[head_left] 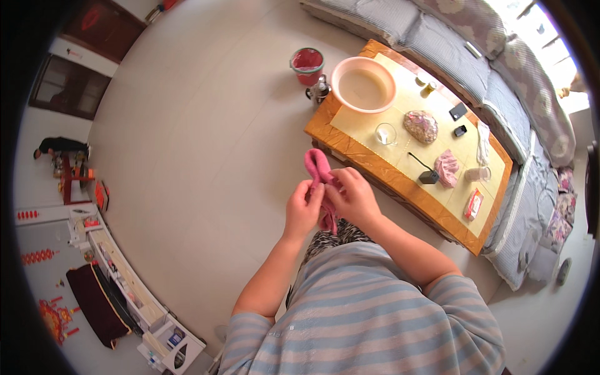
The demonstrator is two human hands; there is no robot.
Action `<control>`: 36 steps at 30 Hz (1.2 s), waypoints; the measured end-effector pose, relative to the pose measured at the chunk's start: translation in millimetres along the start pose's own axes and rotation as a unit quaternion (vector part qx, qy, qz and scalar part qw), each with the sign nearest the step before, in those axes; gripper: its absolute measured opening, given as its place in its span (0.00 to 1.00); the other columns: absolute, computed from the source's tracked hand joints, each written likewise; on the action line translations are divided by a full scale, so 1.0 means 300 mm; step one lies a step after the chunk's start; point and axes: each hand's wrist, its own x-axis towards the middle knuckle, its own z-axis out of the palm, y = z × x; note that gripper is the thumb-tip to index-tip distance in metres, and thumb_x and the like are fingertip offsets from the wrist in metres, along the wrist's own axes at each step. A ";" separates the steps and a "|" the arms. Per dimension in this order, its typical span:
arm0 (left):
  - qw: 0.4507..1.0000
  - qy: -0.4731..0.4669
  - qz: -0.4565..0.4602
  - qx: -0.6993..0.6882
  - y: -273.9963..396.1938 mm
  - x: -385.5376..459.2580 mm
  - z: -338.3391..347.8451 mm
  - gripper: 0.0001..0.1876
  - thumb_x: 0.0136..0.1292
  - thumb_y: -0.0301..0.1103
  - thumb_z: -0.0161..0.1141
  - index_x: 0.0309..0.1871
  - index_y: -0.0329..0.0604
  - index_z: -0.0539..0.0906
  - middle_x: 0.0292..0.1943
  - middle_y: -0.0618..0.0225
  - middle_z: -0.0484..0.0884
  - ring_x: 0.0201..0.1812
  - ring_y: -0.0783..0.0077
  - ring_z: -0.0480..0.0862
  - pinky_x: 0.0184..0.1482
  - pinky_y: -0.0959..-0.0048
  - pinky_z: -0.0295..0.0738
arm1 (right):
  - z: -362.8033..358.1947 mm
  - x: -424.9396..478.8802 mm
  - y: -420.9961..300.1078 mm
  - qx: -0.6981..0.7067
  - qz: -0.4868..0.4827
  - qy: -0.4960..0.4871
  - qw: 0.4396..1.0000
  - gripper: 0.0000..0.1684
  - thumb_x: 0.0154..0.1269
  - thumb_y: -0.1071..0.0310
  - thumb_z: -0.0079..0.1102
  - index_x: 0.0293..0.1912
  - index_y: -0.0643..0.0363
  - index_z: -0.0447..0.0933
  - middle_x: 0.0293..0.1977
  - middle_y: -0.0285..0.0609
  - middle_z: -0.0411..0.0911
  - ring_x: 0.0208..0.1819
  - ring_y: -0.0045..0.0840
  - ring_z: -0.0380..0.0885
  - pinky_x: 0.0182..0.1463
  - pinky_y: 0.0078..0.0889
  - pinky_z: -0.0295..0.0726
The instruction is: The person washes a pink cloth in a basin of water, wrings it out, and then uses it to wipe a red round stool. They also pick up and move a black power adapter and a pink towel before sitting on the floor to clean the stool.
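Note:
A pink cloth is held up in front of my body, folded into a loop at its top. My left hand pinches it from one side. From the other side my right hand grips it, and the fingertips of both hands nearly meet. A loose end of the cloth hangs below my hands. Beyond them stands the wooden coffee table, bearing a pink plastic basin of cloudy water near its left end. A clear glass mug stands near the table's edge.
On the table lie a bag of nuts or similar food, a crumpled pink cloth, a black adapter with a cord and a phone. A red bucket and a metal kettle stand on the floor beside it. A grey-blue sofa runs behind.

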 end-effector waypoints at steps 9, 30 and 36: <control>0.993 -0.092 -0.045 -0.064 0.012 -0.100 -0.141 0.28 0.75 0.36 0.61 0.74 0.41 0.68 0.68 0.57 0.74 0.67 0.61 0.76 0.66 0.59 0.74 | -0.072 -0.017 -0.034 -0.032 -0.147 -0.023 0.988 0.13 0.64 0.71 0.65 0.49 0.57 0.81 0.42 0.46 0.79 0.45 0.44 0.80 0.46 0.41 0.80; 0.997 0.000 -0.031 -0.074 -0.045 -0.066 -0.037 0.23 0.78 0.39 0.55 0.69 0.35 0.73 0.62 0.64 0.78 0.62 0.71 0.78 0.65 0.68 0.72 | -0.013 -0.097 -0.019 -0.088 -0.045 0.133 0.986 0.11 0.61 0.67 0.66 0.43 0.57 0.77 0.39 0.47 0.75 0.39 0.45 0.80 0.41 0.45 0.81; 0.971 -0.097 -0.039 -0.214 0.006 -0.074 0.043 0.30 0.77 0.47 0.56 0.74 0.39 0.63 0.68 0.63 0.70 0.68 0.67 0.73 0.70 0.65 0.69 | 0.050 -0.135 -0.033 -0.044 -0.114 0.113 0.986 0.20 0.58 0.71 0.65 0.51 0.63 0.75 0.44 0.53 0.75 0.47 0.47 0.78 0.51 0.45 0.79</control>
